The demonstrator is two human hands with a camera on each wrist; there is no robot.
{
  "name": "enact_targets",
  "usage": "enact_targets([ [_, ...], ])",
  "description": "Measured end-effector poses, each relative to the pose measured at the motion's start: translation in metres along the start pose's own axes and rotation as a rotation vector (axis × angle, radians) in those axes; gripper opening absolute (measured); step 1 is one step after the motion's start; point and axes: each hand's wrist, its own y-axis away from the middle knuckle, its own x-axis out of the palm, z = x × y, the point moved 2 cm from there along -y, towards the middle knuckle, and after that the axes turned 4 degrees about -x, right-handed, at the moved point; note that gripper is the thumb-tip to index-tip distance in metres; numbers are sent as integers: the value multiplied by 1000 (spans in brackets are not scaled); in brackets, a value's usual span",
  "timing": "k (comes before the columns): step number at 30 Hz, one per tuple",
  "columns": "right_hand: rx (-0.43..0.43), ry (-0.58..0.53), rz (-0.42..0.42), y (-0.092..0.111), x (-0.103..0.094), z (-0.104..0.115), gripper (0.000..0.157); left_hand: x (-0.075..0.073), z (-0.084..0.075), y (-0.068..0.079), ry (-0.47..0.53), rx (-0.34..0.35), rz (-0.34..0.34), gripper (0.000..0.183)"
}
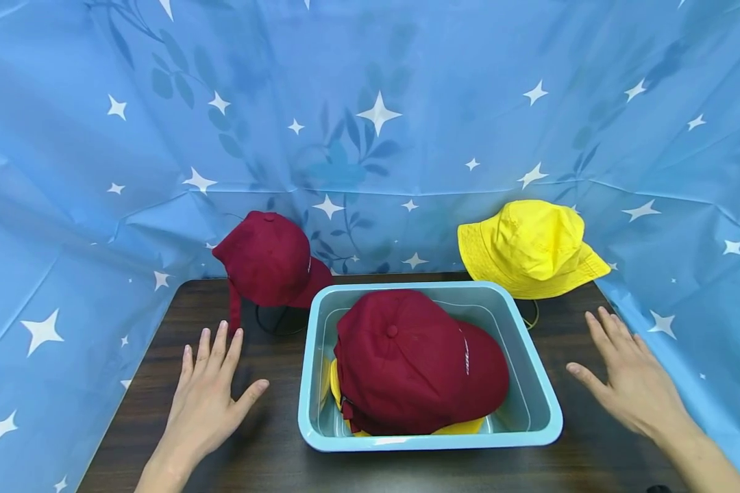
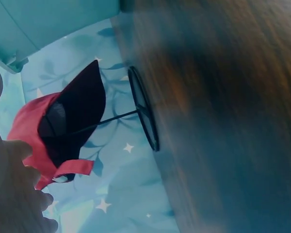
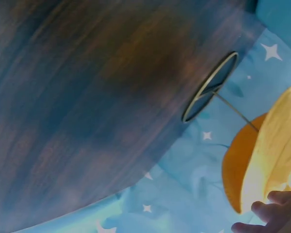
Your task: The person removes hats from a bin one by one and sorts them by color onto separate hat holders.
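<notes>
My left hand [image 1: 206,397] is held palm down with fingers spread, left of a light blue bin [image 1: 432,441], holding nothing. Beyond its fingertips a dark red baseball cap [image 1: 268,257] hangs on a black wire stand [image 2: 144,109]. To the bin's right, my right hand [image 1: 632,380] is likewise spread and holds nothing. A yellow bucket hat [image 1: 530,243] sits on a thin gold-toned wire stand [image 3: 208,90] ahead of that hand. Inside the bin, a second dark red cap [image 1: 407,356] lies over something yellow [image 1: 462,426], mostly hidden beneath it.
The dark wooden table [image 1: 271,445] carries the bin at its middle and the two stands along its back edge. Blue cloth [image 1: 345,82] with white stars hangs behind and down both sides. A small black object [image 1: 658,489] shows at the bottom right edge.
</notes>
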Motion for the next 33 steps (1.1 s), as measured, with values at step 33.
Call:
enact_targets([
  [33, -162, -4, -177, -27, -44, 40, 93, -9, -52, -6, 180, 141, -38, 92],
])
